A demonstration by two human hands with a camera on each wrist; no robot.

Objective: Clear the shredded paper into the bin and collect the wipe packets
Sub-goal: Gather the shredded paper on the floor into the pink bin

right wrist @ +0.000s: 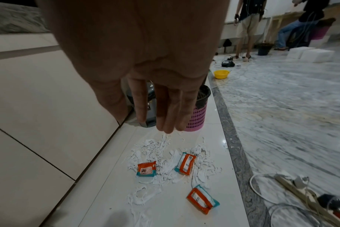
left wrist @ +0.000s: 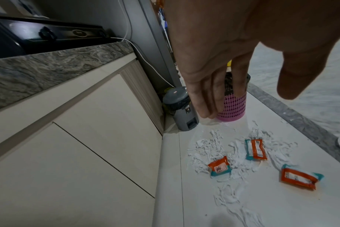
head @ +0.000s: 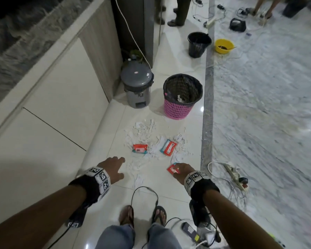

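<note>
Shredded white paper [head: 144, 131] lies strewn on the glossy floor tiles in front of a pink mesh bin [head: 177, 109] lined with a black bag. Three orange-and-teal wipe packets lie among it: one at the left [head: 140, 148], one at the right [head: 168, 147] and a nearer one [head: 171, 169]. My left hand [head: 118, 167] hovers open, fingers spread, over the paper's near left edge. My right hand [head: 180, 169] hangs open just above the nearest packet [right wrist: 202, 198], partly hiding it in the head view. Its fingers [right wrist: 165, 107] are straight and hold nothing.
A grey pedal bin [head: 136, 83] stands left of the pink bin against the cabinet fronts [head: 61, 97]. Farther off are a black bucket [head: 198, 44] and a yellow bowl [head: 224, 46]. A power strip [head: 235, 175] with cables lies to my right. A black cable [head: 144, 188] loops by my feet.
</note>
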